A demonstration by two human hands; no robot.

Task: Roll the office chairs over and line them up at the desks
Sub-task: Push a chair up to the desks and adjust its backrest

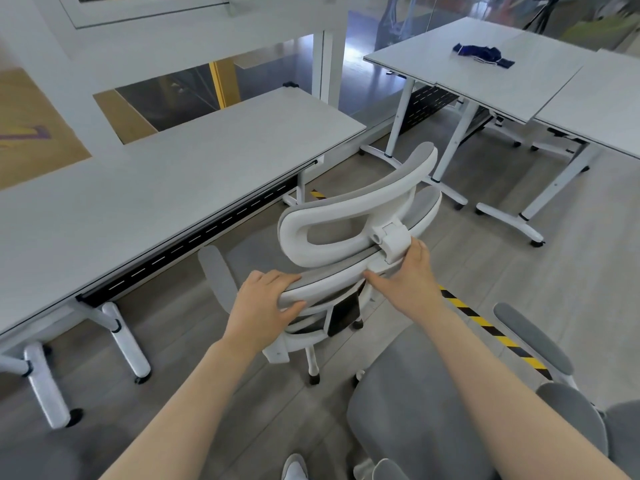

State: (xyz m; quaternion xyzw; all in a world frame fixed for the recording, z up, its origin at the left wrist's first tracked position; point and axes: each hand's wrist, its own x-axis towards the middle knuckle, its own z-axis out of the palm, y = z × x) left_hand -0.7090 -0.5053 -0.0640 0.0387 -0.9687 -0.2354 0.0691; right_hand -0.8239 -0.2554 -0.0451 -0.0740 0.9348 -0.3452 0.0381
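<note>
Both hands are on the white-and-grey office chair (349, 271), which stands on the floor just off the long desk (145, 188), its back toward the camera and its headrest (360, 209) tilted above the backrest rim. The left hand (266, 299) grips the top edge of the backrest, fingers over the top and thumb on the near side. The right hand (408, 271) curls round the same rim by the headrest mount. A grey armrest (218, 275) sits close to the desk's black cable tray (194, 237). Right beside it, bottom right, a second grey chair (433, 393) crowds in, nearly touching. Yellow-and-black floor tape (485, 323) runs diagonally under both chairs. Beyond, open floor leads to another group of desks (485, 74) with a dark blue cloth (483, 57) on top; their wheeled legs (512, 220) reach into the gap. No readable writing anywhere.
</note>
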